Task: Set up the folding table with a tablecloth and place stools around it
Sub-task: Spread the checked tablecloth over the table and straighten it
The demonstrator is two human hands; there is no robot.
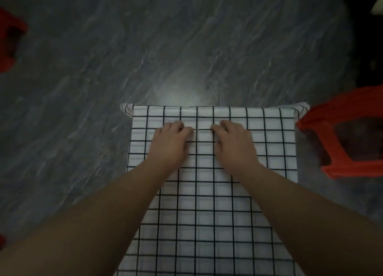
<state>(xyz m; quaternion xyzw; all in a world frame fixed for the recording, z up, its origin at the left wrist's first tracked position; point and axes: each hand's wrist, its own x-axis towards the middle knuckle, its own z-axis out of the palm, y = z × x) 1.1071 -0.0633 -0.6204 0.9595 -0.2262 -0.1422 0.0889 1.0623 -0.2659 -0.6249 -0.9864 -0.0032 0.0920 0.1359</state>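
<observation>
- Pressing palm-down: left hand [172, 140], fingers bent at the knuckles, tips on the cloth; whether they pinch a fold or only push cannot be told
- right hand [233, 141], mirrored pose just beside the left, a narrow strip of cloth between the two; same doubt over pinch or press
- tablecloth [207, 224], white with black grid, lying flat; hands sit near its far edge, likely to smooth or square it there; far corners droop slightly over
- folding table, wholly covered; top, legs and near edge not visible
- right stool [331, 109], red-orange, close against the far right corner, probably set ready for seating; cut by the frame edge
- left stool [10, 33], red, well apart on the grey floor [145, 47], mostly cropped and blurred
- red sliver [1, 241] at lower left, too little shown to identify
</observation>
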